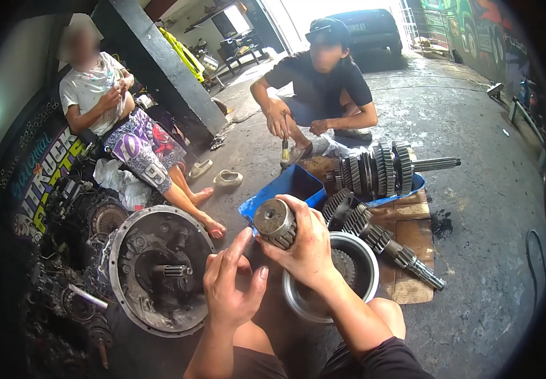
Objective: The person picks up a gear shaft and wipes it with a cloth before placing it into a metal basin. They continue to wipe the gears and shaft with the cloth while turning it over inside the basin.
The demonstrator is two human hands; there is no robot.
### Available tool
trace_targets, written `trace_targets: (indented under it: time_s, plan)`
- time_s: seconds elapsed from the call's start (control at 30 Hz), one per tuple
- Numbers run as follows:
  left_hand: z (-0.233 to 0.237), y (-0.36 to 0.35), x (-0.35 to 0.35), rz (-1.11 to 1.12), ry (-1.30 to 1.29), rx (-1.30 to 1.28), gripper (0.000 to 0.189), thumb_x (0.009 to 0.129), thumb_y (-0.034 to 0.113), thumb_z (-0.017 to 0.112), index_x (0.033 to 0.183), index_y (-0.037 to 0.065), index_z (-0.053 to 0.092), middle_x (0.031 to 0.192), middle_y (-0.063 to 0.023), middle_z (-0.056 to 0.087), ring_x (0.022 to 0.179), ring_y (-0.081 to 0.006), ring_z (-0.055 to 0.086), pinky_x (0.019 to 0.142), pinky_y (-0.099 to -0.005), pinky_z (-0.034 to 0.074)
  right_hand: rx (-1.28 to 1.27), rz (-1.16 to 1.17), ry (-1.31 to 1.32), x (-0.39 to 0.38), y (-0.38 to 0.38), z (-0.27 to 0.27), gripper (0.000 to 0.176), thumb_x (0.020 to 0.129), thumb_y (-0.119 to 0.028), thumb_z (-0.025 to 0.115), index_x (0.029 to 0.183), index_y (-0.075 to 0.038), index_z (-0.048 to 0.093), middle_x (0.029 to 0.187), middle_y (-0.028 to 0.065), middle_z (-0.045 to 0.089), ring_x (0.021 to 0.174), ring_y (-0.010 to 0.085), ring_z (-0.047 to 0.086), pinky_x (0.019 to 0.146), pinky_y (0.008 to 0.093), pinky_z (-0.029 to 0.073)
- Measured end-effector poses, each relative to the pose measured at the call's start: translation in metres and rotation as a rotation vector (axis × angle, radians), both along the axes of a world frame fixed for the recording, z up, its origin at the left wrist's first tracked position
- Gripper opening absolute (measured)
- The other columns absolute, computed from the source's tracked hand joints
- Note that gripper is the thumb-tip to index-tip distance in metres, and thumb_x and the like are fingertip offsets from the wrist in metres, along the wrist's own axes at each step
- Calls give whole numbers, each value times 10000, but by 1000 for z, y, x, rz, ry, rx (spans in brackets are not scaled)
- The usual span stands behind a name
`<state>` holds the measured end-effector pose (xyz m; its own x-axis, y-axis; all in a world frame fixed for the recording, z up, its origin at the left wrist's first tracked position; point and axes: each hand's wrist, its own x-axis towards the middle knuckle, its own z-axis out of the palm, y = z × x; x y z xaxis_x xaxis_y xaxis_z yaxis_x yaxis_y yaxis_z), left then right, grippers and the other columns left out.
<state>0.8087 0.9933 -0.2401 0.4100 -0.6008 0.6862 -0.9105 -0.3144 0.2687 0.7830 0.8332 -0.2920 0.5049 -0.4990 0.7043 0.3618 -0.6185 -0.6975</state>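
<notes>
My right hand (308,243) is wrapped round a short splined metal shaft (275,222), its round end face tilted up toward me. Just left of it is my left hand (232,284), palm up with fingers apart and nothing in it. Below my right hand stands a round metal housing (290,295) with a toothed gear inside. A large bell housing (118,278) with a splined shaft at its centre lies to the left. On the right, a gear shaft (380,240) rests on flattened cardboard (412,281), below a larger gear stack (377,170).
A blue container (295,184) lies beyond my hands. One person (323,82) squats ahead, holding a brush (285,151). Another person (106,101) sits at the left near a pillar (166,66). Loose slippers (227,178) and machine parts are on the floor.
</notes>
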Motion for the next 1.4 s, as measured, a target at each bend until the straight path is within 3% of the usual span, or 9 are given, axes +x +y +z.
trace_targets:
  time_s: [0.07, 0.17, 0.27, 0.4, 0.57, 0.83, 1.0, 1.23, 1.4]
  plan:
    - [-1, -2, 0, 21, 31, 34, 625, 800, 161, 708, 1380, -6, 546, 754, -47, 610, 696, -169, 551, 732, -320, 478, 5, -5, -2, 1, 0, 0, 718, 658, -185, 858, 1285, -72, 528, 1174, 103, 641, 1055, 332, 626, 948, 433, 467]
    - [3, -9, -4, 41, 28, 64, 650, 787, 151, 721, 1396, 16, 540, 738, -45, 605, 691, -172, 550, 735, -331, 479, -9, -9, -40, 2, -1, 1, 730, 667, -222, 838, 1313, -97, 521, 1081, 103, 637, 1019, 326, 628, 935, 422, 458]
    - [6, -13, -2, 41, -11, 94, 677, 790, 200, 733, 1426, 85, 532, 700, -13, 541, 657, -183, 555, 715, -345, 418, 9, -3, -42, 2, 0, 2, 737, 676, -225, 833, 1327, -93, 514, 1133, 115, 640, 1054, 333, 625, 966, 430, 456]
    - [20, -20, -3, 15, -56, 195, 680, 796, 219, 731, 1440, 135, 530, 673, -2, 506, 637, -180, 543, 707, -353, 420, 37, 3, 44, 4, 0, -1, 736, 682, -227, 827, 1330, -80, 509, 1191, 127, 635, 1095, 342, 612, 994, 442, 451]
    - [44, -28, 10, 57, 83, 369, 726, 816, 263, 744, 1487, 181, 479, 620, -2, 457, 589, -184, 511, 696, -360, 420, 60, -7, 52, 6, -1, -2, 717, 685, -224, 826, 1314, -64, 520, 1197, 128, 635, 1105, 359, 602, 995, 446, 449]
    - [40, -8, 3, 122, 81, 362, 759, 807, 274, 759, 1497, 164, 463, 612, -11, 477, 600, -175, 548, 692, -345, 426, 64, -14, 65, 6, -4, -3, 738, 670, -236, 850, 1305, -64, 515, 1165, 149, 641, 1101, 366, 603, 1000, 446, 439]
    - [39, -9, -3, -32, 2, 393, 756, 823, 263, 748, 1509, 176, 443, 760, -48, 624, 643, -196, 588, 762, -353, 452, 104, -11, 79, 9, -1, -3, 720, 648, -211, 851, 1270, -64, 521, 1114, 146, 660, 1075, 356, 617, 977, 446, 442]
    - [28, -16, 5, -20, 52, 167, 812, 845, 231, 734, 1553, 141, 348, 725, -56, 521, 665, -221, 553, 752, -365, 456, 67, -47, 25, 9, 2, -2, 658, 650, -211, 845, 1210, -60, 535, 1066, 131, 668, 1022, 350, 633, 952, 435, 450]
    - [28, -10, 6, -35, 23, 254, 796, 838, 224, 741, 1540, 127, 377, 720, -49, 524, 665, -215, 555, 741, -365, 459, 53, -37, 24, 9, 1, -2, 673, 652, -209, 849, 1225, -59, 529, 1069, 138, 671, 1019, 349, 639, 954, 438, 449]
